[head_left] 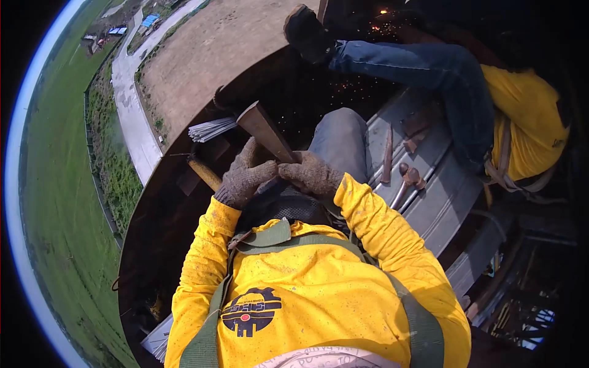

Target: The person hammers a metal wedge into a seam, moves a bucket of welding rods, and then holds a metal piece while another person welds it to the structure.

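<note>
My right hand (314, 173), in a brown knitted glove, is closed around the narrow lower end of a rusty steel wedge (268, 132). The wedge's broad end points up and left. My left hand (244, 178), gloved alike, is beside the wedge with fingers and thumb apart; its thumb reaches close to my right hand. Just left of the wedge lies a bundle of thin grey rods (212, 129). A yellowish wooden handle (204, 175) slants beside my left wrist.
Grey metal planks (445, 208) hold a tapered steel pin (388, 155) and a hammer-like tool (407, 180). A co-worker in jeans (411, 64) sits at the upper right; sparks (383, 11) fly nearby. Beyond the curved rusty wall (144, 227), open ground lies far below.
</note>
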{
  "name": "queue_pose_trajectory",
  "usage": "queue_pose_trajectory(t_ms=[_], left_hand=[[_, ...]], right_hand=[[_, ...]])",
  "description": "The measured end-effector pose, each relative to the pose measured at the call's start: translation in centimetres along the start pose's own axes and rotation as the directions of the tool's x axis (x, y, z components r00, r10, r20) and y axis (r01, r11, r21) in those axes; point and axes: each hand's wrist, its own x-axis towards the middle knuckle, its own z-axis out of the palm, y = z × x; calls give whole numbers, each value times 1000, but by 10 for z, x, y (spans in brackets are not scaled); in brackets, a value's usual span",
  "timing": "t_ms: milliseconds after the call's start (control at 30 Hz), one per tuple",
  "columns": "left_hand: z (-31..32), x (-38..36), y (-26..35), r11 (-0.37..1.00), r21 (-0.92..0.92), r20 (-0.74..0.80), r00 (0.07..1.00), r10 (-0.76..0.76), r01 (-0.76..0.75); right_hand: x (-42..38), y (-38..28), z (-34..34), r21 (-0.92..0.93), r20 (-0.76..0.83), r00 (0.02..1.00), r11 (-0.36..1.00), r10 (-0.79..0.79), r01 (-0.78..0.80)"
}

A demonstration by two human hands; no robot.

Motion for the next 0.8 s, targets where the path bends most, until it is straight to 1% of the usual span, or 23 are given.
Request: queue_pose_trajectory(t_ms=[33,67,100,133,167,200,233,267,300,333,400,433,467,500,533,567,600,633,667,700,733,767,800], left_hand=[[3,6,-3,988,-153,42,999,15,-9],[10,8,-1,983,-186,-3,1000,-6,5],[12,11,-12,931,-366,-25,1000,10,-19],[8,13,-24,911,-406,12,997,78,-67],[4,15,-33,927,-353,21,989,143,-127],[5,15,-34,883,-453,53,985,162,-121],[4,14,-30,933,-331,-2,988,151,-143],[3,17,-25,884,-434,17,980,201,-174],[1,20,-17,860,-476,25,975,222,-184],[-1,22,-5,832,-518,24,969,246,-198],[-8,21,21,797,-579,29,972,235,-176],[-38,24,12,977,-73,-243,953,180,-203],[-51,28,21,932,-335,-125,987,105,-141],[-52,24,33,995,-95,-194,981,23,-42],[-53,22,41,987,144,-278,960,-32,75],[-69,25,25,935,318,-268,961,-70,157],[-85,33,6,846,481,-267,958,-106,228],[-65,30,0,754,615,-324,946,-26,232],[-91,31,-39,726,652,-299,954,-19,219],[-66,30,-35,625,673,-358,914,-191,394],[-84,29,-70,606,632,-330,875,-354,483],[-107,26,-112,538,741,-295,915,-277,402],[-98,26,-111,592,675,-259,892,-370,441]], right_hand=[[2,3,0,-221,-31,988,965,-154,143],[2,5,-2,-441,-46,954,863,-296,247],[0,2,-2,-544,-88,951,814,-297,204],[-2,0,-1,-637,-125,949,756,-291,148],[-3,2,-2,-637,-121,942,752,-313,168],[-4,3,-5,-639,-107,936,745,-336,194],[-7,1,-5,-661,-107,913,714,-395,231],[-9,-1,-5,-687,-96,887,676,-451,269],[-10,1,-8,-722,-96,855,627,-510,293],[-14,1,-13,-721,-122,851,635,-511,278],[-21,-1,-22,-625,-239,784,709,-574,329],[-27,-3,-29,-557,-286,795,768,-536,317],[-28,1,-38,-517,-336,797,806,-502,289],[-26,10,-46,-469,-374,786,832,-492,297],[-24,17,-55,-421,-411,774,853,-482,308],[-22,24,-59,-358,-438,746,858,-502,367],[-20,26,-63,-360,-444,740,857,-505,369],[-17,27,-65,-338,-440,745,861,-501,380],[-15,27,-67,-314,-432,752,865,-498,392],[-13,25,-68,-309,-433,767,877,-474,368],[-11,22,-67,-318,-424,763,869,-489,380],[-11,19,-66,-313,-441,770,883,-461,350],[-12,16,-66,-309,-459,775,896,-433,318]])
